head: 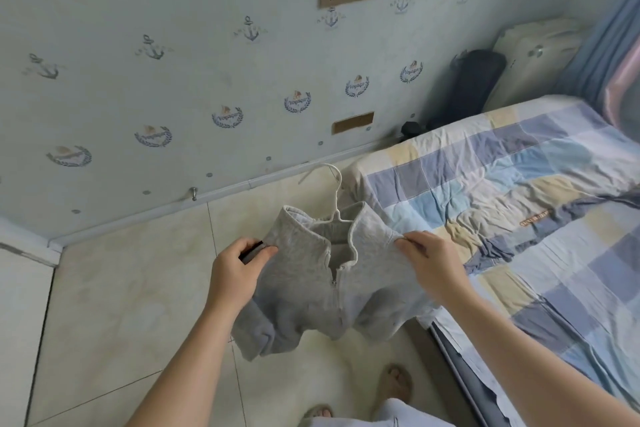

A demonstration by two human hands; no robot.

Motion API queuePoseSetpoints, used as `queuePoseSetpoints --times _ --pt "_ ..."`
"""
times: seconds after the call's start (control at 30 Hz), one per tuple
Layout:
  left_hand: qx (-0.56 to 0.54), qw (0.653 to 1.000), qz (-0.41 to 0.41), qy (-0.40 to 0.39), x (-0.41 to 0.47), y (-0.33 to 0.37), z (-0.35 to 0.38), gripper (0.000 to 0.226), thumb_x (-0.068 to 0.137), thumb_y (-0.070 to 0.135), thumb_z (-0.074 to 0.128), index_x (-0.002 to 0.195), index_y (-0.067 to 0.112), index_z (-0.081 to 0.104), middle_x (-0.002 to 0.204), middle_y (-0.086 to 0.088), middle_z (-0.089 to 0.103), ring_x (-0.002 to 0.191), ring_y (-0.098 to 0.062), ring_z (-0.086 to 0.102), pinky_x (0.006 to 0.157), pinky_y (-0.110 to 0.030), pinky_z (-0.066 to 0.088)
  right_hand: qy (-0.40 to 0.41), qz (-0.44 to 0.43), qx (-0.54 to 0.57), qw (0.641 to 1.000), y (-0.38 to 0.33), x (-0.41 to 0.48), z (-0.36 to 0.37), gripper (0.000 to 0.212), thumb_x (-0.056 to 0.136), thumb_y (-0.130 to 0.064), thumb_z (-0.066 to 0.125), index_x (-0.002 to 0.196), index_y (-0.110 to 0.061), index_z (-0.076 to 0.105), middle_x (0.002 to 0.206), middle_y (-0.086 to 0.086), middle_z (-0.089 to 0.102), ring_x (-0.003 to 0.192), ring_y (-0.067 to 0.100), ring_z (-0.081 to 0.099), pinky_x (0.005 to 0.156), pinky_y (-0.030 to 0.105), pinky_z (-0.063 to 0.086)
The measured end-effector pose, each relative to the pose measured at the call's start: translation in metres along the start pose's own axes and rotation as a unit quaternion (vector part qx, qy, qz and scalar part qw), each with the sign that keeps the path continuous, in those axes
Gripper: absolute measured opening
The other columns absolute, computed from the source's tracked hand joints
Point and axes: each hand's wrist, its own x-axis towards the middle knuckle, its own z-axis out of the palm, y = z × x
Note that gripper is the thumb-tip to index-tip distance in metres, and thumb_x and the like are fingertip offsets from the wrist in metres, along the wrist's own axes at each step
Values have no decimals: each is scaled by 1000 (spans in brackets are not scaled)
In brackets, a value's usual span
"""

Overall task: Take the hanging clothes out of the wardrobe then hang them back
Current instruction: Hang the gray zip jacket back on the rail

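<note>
Up close, the fingers [266, 251] of the left hand [235, 267] pinch one shoulder of a small grey zip-up top [311, 288], and the fingers of the right hand [433, 263] are closed on the other shoulder. Between them the top hangs spread in the air on a white hanger [332, 184], whose hook points away toward the wall [173, 80]. Its collar stands open, the zip partly done. Below lies the tiled floor [121, 288]; just beside, to the right, a bed [519, 201] with a checked cover
</note>
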Motion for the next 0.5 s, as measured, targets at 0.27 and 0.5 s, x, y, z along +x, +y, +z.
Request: queuePoseSetpoints --times 0.27,0.5 --pt "2 999 4 40 -74 -26 -50 14 85 28 78 78 22 67 76 12 69 76 -5 64 67 -22 47 -14 -22 12 1000 -27 -69 18 10 93 -28 64 86 -25 70 79 -7 64 73 7 55 62 20 37" --pt "11 996 -2 85 -180 -41 -72 14 84 28 78 78 22 67 77 13 69 77 -4 64 70 -25 48 -29 -80 25 996 -17 -152 13 12 93 -28 65 82 -29 68 79 -10 62 78 4 55 68 20 38"
